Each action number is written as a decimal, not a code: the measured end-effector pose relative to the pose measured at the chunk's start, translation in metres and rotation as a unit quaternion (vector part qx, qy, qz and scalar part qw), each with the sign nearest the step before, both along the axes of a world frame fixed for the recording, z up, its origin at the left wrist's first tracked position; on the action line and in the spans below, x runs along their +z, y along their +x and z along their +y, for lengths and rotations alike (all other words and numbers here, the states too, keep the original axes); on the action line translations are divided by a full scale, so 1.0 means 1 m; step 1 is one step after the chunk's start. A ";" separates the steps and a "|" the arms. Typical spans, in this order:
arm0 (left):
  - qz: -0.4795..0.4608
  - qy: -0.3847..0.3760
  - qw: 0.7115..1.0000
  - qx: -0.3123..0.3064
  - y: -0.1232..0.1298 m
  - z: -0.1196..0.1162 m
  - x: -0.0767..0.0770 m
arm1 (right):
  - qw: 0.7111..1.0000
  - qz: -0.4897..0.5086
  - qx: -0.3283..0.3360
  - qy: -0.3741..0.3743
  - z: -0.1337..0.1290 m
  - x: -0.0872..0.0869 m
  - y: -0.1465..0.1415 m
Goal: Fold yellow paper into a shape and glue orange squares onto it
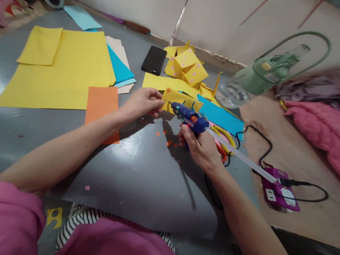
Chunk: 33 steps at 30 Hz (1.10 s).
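Note:
My right hand [199,145] is wrapped round the handle of a blue hot glue gun [187,116]. A long, translucent glue stick [242,155] juts from the gun's back end. Its nozzle points left, at or very near a small cut piece of yellow paper [177,96]; I cannot tell whether they touch. Between its thumb and fingers my left hand [144,103] pinches the left end of that yellow piece, which has an orange square on it. Behind it lie a yellow strip [166,83] and a blue paper strip [220,115].
Yellow sheets [66,75] and an orange sheet [102,107] lie left. A black phone [154,60] and folded yellow paper shapes with pink dots [191,66] sit behind. At right are scissors [226,144], a green bottle [255,78] and a purple power strip [280,189] with cords.

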<state>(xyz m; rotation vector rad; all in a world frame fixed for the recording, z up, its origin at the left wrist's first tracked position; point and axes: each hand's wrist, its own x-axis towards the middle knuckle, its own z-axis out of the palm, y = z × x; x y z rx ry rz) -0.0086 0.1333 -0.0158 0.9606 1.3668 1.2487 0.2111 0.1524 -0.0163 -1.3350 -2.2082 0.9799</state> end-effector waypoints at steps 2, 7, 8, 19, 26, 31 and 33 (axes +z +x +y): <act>0.001 -0.005 1.000 0.001 0.000 0.000 0.001 | 1.000 -0.002 -0.001 0.002 -0.001 0.001 0.000; -0.006 0.011 1.000 -0.002 -0.001 0.002 -0.003 | 1.000 0.009 0.015 0.017 -0.002 0.004 -0.002; -0.007 0.015 1.000 -0.005 -0.001 0.003 -0.004 | 0.999 0.016 0.023 0.018 -0.002 0.004 -0.003; 0.004 0.008 1.000 -0.003 -0.005 0.001 -0.004 | 0.991 -0.033 -0.036 0.128 0.004 0.028 0.026; -0.015 -0.007 1.000 0.024 -0.003 0.000 0.005 | 0.954 -0.205 0.070 0.206 0.032 0.029 0.105; -0.018 -0.021 0.999 0.041 -0.003 -0.001 0.007 | 0.938 -0.260 0.102 0.207 0.035 0.034 0.130; -0.025 -0.014 0.998 0.047 -0.003 -0.001 0.007 | 0.928 -0.259 0.111 0.244 0.029 0.042 0.121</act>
